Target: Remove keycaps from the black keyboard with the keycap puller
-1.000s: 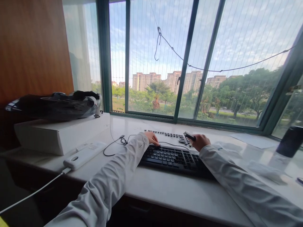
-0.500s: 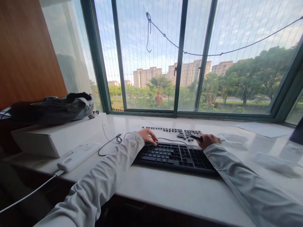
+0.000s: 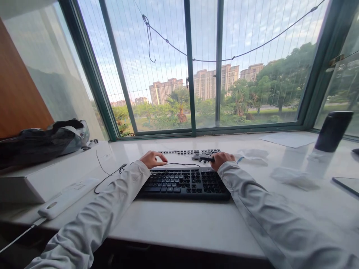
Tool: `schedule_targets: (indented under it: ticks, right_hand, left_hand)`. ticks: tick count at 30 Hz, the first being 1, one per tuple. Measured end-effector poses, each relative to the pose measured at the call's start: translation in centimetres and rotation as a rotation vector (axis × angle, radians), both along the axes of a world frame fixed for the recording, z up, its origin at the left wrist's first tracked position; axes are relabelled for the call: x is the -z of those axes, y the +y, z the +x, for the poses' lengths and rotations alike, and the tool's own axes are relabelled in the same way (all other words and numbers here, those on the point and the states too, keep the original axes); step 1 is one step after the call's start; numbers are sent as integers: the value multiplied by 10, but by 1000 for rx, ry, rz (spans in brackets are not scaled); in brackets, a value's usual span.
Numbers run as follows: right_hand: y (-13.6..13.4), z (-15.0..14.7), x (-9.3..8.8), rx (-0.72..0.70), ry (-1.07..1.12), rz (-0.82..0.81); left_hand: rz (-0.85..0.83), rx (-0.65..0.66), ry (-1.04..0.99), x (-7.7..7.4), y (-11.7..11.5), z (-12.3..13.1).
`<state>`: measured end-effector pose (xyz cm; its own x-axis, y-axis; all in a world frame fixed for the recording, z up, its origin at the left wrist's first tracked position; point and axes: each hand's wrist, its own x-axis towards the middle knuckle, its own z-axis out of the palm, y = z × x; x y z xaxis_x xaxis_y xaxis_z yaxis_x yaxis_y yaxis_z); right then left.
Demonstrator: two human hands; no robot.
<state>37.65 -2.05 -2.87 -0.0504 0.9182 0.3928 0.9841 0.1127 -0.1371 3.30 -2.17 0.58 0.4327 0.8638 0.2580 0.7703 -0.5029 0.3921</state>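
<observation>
Two hands of mine reach across the pale worktop [image 3: 179, 224] toward the far edge of a black keyboard [image 3: 183, 182]. My left hand [image 3: 152, 159] rests at the keyboard's back left corner, fingers curled loosely together and bent down, gripping nothing that I can make out. My right hand [image 3: 223, 158] sits at the back right corner, closed around a small dark tool [image 3: 206, 158] that sticks out to the left from my fingers, lying nearly level.

Just beyond the keyboard, a row of loose dark keycaps [image 3: 190, 152] lies on the worktop, running from behind my left hand to the tip of the tool. A thin black cable [image 3: 108, 175] trails from between my hands and loops off to the left.

Further left, a white box [image 3: 33, 183] carries a dark bag [image 3: 42, 142], and a white oblong device [image 3: 66, 198] lies in front of it, with a white cord leaving its near end. To the right stand a dark cylinder [image 3: 333, 130] and, near it, a sheet of paper [image 3: 288, 139] by the window [image 3: 196, 63].
</observation>
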Motion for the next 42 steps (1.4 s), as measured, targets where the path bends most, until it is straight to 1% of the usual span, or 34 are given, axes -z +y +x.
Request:
schedule_targets:
  ticks: [2,4,6,9,11,14,16,19,24,42]
  right_hand:
    - [1,1,0,-10,-7,5]
    - [1,3,0,-15,-6,13]
    - [2,5,0,-16,5,21]
    - [2,7,0,-28,62,30]
    - [1,7,-1,-41,80,28]
    - [-3,7,-4,-40,6,-4]
    - [-7,7,-7,-27,-47,-29]
    - [-11,5,-11,-7,-64,-48]
    - [-13,3,-13,-24,-48,-63]
    - [-12,4,-12,-45,-62,-73]
  left_hand:
    - [18,-35,21,-2,4,0]
    - [33,-65,59,-3,14,2]
    - [44,-84,115,-4,30,5]
    - [55,-80,206,-2,59,15]
    - [65,-67,259,2,80,22]
    - [97,-80,329,11,108,32]
    - [133,-99,372,17,122,37]
    - [195,-142,433,24,135,42]
    - [245,-193,498,29,141,46]
    - [269,-268,550,30,133,53]
